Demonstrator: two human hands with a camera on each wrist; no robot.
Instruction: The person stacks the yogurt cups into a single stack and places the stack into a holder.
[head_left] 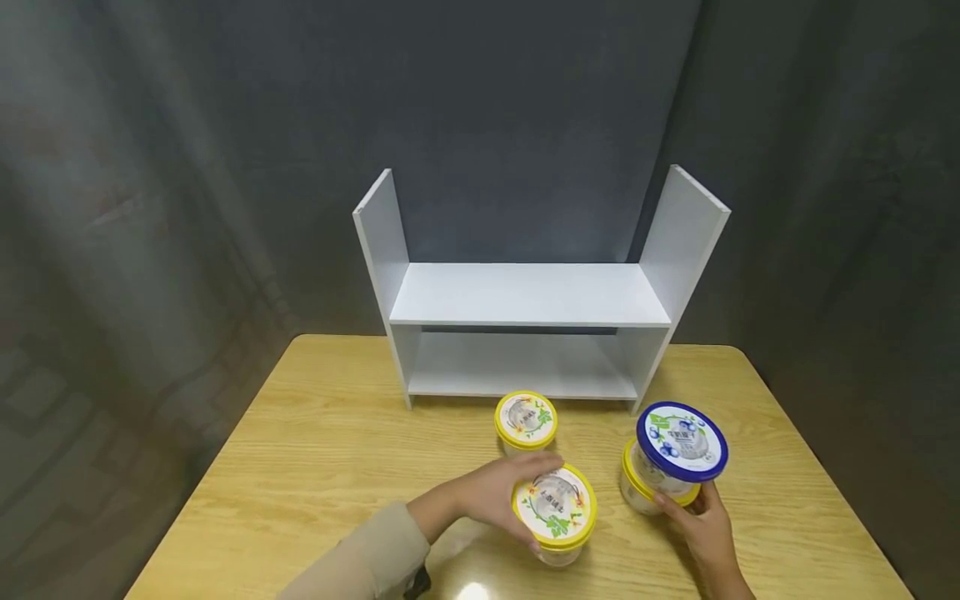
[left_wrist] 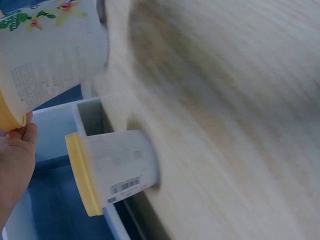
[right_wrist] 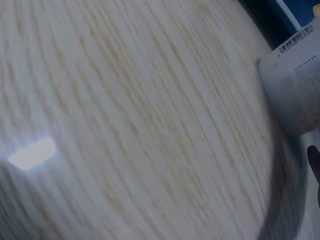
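Evidently one stack is made, a blue tub [head_left: 682,440] on a lower tub [head_left: 639,498], the right hand [head_left: 708,537] curled round the latter; the front tub [head_left: 555,508], gripped by the bent left hand [head_left: 497,493], and the rear tub [head_left: 527,419] just before the shelf [head_left: 528,296] remain unstacked. Characters [head_left: 686,436] on the tops look too small to read; a barcode [left_wrist: 125,185] marks the rear tub.

A wooden table [head_left: 300,467] carried all here. On it, farther away than the fingers of both hands, stood a white shelf [head_left: 528,296]. Just beyond the fingers of the left hand [head_left: 498,497] stood a small tub [head_left: 526,419] with yellow lid. At the fingers of the right hand [head_left: 710,535], another yellow-lidded tub [head_left: 637,495] appeared to stand on the wood.
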